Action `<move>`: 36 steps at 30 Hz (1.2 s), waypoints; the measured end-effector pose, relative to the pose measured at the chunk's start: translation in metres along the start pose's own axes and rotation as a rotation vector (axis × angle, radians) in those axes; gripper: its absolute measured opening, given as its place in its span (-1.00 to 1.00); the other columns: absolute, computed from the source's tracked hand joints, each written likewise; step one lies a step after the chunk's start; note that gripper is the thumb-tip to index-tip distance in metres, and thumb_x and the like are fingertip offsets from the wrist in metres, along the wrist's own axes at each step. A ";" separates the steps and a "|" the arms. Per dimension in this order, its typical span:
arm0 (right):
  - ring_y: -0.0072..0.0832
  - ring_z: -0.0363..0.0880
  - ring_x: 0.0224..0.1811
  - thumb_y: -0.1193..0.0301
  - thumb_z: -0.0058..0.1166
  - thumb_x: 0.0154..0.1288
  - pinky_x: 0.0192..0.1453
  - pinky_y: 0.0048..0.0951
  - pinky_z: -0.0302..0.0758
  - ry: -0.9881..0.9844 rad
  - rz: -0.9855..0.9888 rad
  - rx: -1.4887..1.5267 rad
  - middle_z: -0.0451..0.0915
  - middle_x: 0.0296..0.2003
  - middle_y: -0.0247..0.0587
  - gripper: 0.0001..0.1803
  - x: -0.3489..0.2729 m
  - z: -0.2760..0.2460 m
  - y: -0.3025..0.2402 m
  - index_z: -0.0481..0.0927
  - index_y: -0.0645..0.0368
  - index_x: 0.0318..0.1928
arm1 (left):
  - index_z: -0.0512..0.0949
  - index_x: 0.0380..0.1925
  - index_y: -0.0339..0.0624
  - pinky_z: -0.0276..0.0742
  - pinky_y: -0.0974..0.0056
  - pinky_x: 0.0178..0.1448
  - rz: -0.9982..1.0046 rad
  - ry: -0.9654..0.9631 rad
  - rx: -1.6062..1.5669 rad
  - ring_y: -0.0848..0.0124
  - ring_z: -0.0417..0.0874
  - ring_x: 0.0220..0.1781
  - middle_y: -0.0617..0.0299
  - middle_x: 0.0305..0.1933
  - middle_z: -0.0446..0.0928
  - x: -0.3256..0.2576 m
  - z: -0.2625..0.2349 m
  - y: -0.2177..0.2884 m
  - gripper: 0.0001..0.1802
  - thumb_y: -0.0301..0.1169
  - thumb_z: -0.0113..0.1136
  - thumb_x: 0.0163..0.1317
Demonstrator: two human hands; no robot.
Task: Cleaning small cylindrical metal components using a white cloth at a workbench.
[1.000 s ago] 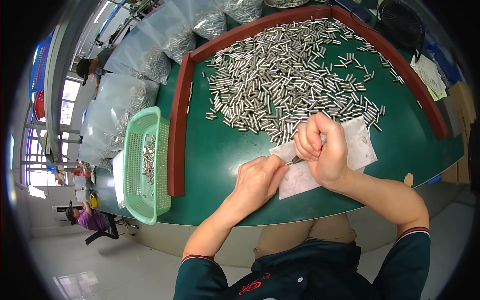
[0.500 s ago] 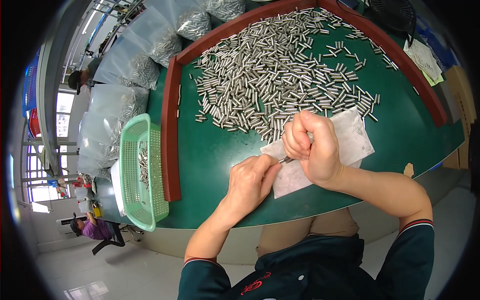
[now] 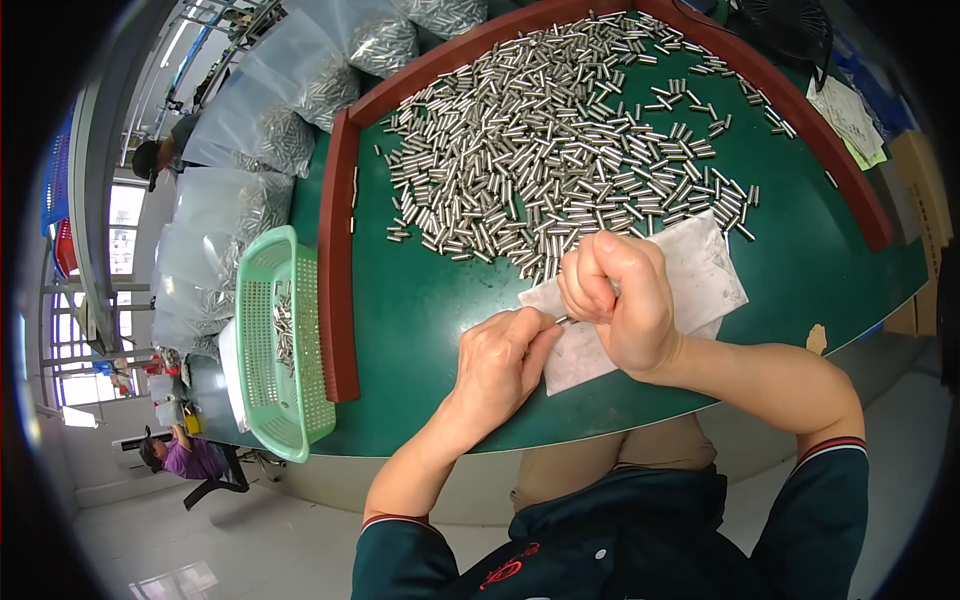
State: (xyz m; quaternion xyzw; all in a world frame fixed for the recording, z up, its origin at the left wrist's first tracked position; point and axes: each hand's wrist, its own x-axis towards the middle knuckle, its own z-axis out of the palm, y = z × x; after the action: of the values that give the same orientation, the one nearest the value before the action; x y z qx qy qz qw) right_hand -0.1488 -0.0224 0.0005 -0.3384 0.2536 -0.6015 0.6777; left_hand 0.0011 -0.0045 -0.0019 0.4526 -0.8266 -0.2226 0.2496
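Two hands (image 3: 560, 330) pinching one slim metal pin (image 3: 563, 320)

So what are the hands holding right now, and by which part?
A small metal pin, pinched by its ends between the left hand and the right hand, above the white cloth.

small metal pin (image 3: 563, 320) pinched between both hands, above white cloth (image 3: 700, 270)

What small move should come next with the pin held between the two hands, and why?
Probably carry it left and drop it into the green basket. The right hand and left hand pinch one metal pin over the white cloth; the basket already holds similar pins, apart from the loose pile.
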 end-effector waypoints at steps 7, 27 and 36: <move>-0.63 0.00 -0.71 0.36 -0.36 0.22 -0.59 -0.58 0.00 -0.049 -0.098 -0.183 0.09 -0.80 -0.39 -0.60 -0.005 0.008 0.003 0.09 0.14 -0.77 | 0.41 -0.58 -0.23 0.33 0.21 -0.56 0.020 -0.013 -0.003 0.19 0.45 -0.63 0.11 -0.70 0.39 0.005 -0.002 0.002 -0.88 -0.55 0.18 -0.05; -0.67 -0.01 -0.73 0.32 -0.37 0.28 -0.63 -0.60 -0.02 -0.071 0.041 -0.002 0.11 -0.80 -0.40 -0.58 0.003 0.000 -0.002 0.10 0.11 -0.75 | 0.41 -0.19 -0.33 0.05 0.58 -0.58 -0.674 -0.042 -1.563 0.69 0.12 -0.66 0.18 -0.43 0.45 0.005 -0.033 -0.029 -0.79 -0.45 -0.06 0.22; -0.66 -0.03 -0.75 0.30 -0.37 0.29 -0.66 -0.59 -0.03 -0.057 0.073 0.037 0.11 -0.80 -0.39 -0.57 0.006 0.001 -0.004 0.10 0.11 -0.74 | 0.36 -0.48 -0.19 0.01 0.54 -0.59 -0.570 0.160 -1.355 0.60 0.08 -0.67 0.27 -0.58 0.30 0.004 -0.034 -0.042 -0.69 -0.20 -0.15 0.30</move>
State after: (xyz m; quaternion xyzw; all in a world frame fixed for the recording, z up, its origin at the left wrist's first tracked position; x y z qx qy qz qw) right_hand -0.1498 -0.0286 0.0048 -0.3334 0.2352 -0.5710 0.7124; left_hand 0.0463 -0.0332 0.0003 0.4110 -0.3375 -0.7067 0.4666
